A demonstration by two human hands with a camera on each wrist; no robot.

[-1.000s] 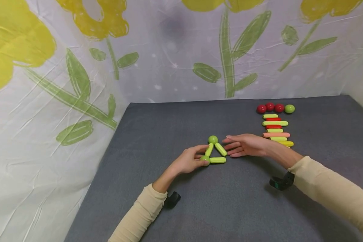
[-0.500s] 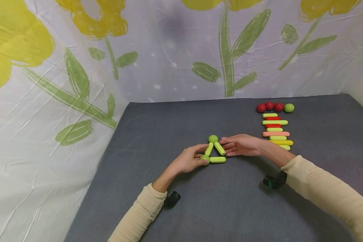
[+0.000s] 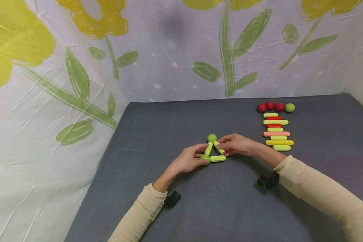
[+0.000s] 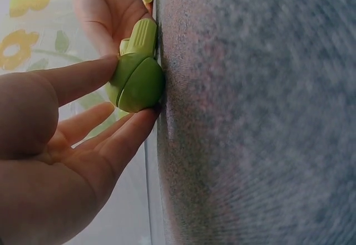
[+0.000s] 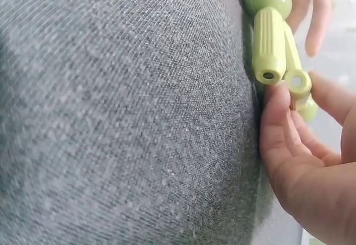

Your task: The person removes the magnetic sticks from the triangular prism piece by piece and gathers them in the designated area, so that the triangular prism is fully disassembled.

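A small triangle of light-green sticks and balls lies mid-table. My left hand (image 3: pixel 188 161) pinches its lower-left green ball (image 3: pixel 204 158) (image 4: pixel 136 83) between thumb and fingers. A flat stick (image 3: pixel 217 158) runs right from that ball, and a slanted stick (image 3: pixel 208 148) rises to the top ball (image 3: pixel 212 138). My right hand (image 3: pixel 234 144) curls its fingertips (image 5: pixel 276 119) round the lower end of the right slanted stick (image 3: pixel 219 147) (image 5: pixel 297 81). That end sits just above the free end of the flat stick (image 5: pixel 268 44). Part of the slanted stick is hidden under my fingers.
At the back right lies a row of three red balls and one green ball (image 3: pixel 289 107), with a stack of green, red, pink and yellow sticks (image 3: pixel 276 129) below it. A grey cloth table (image 3: pixel 230 201) is backed by a flowered sheet (image 3: pixel 78 84).
My right hand slid left from lying flat beside the triangle and closed its fingertips on the right slanted stick, uncovering the lowest sticks of the stack. The left hand stayed on its ball.
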